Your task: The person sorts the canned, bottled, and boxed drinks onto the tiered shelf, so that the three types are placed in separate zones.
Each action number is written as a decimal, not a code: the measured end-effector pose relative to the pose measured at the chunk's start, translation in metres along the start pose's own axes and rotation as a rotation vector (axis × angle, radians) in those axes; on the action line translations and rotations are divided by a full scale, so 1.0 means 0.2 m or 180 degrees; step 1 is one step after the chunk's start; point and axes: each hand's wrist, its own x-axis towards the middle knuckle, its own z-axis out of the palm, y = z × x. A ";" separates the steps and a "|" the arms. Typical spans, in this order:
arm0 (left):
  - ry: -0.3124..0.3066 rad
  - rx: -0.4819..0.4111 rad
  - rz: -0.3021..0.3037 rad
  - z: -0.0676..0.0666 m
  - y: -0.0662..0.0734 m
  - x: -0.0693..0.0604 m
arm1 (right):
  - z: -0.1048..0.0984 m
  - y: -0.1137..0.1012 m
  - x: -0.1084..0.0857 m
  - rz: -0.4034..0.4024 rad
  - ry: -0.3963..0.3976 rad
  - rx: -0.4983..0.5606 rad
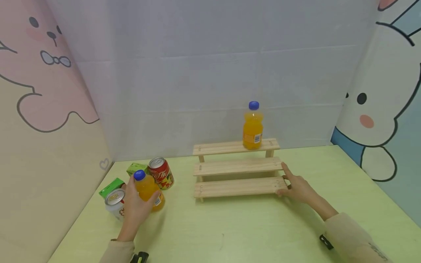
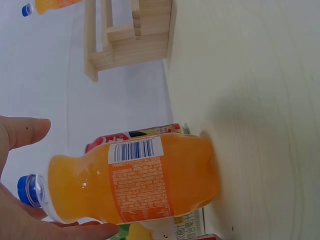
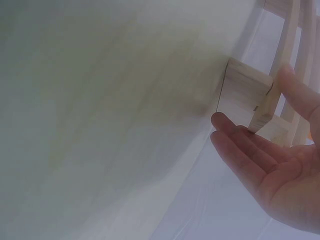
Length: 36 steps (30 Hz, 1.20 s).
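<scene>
An orange drink bottle [image 1: 146, 188] with a blue cap stands at the left of the table. My left hand [image 1: 136, 206] is around its upper part, thumb on one side and fingers on the other. In the left wrist view the thumb [image 2: 31, 131] is extended and apart from the bottle [image 2: 137, 177]. My right hand [image 1: 298, 187] touches the right end of a three-step wooden rack [image 1: 238, 168], its fingers spread over the lower two boards. The right wrist view shows the thumb [image 3: 296, 92] against a board, with the fingers loosely bent.
A second orange drink bottle [image 1: 253, 128] stands on the rack's top board. Around the left hand are a red can [image 1: 160, 172], a white can [image 1: 116, 204] and two green cartons, one nearer [image 1: 112, 187] and one farther [image 1: 136, 168]. A pale wall [image 1: 210, 80] rises behind the table.
</scene>
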 end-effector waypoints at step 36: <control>0.0396 0.0123 0.0528 0.03 0.00 0.07 | 0.00 0.01 0.00 -0.0137 0.0069 -0.0007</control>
